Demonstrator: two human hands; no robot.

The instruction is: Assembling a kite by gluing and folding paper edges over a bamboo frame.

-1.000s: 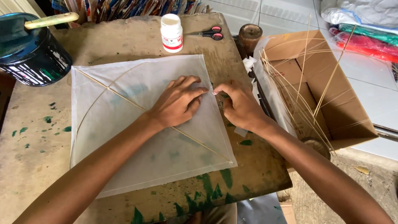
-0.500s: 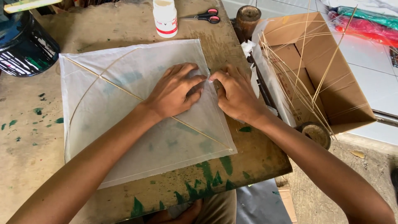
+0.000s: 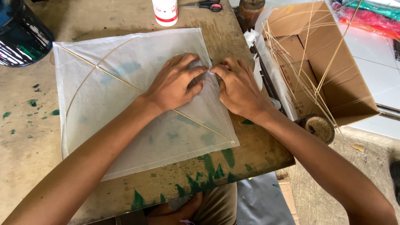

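A white translucent paper kite (image 3: 125, 104) lies flat on a worn wooden table (image 3: 37, 137). Thin bamboo sticks cross it, one straight spine (image 3: 121, 81) and one bowed. My left hand (image 3: 177, 83) presses palm-down on the paper near its right edge. My right hand (image 3: 239, 87) rests beside it, fingertips meeting the left hand's at the paper's right edge, pinching or folding that edge. What is under the fingertips is hidden.
A white glue bottle (image 3: 165, 11) and scissors (image 3: 208, 6) sit at the table's far side. A dark paint can (image 3: 23, 35) stands far left. An open cardboard box (image 3: 329, 71) with several thin bamboo sticks is at the right. Green paint marks spot the table.
The view has shifted closer and lower on the table. Both hands stay on the kite's right edge, with the fingertips drawn tighter together.
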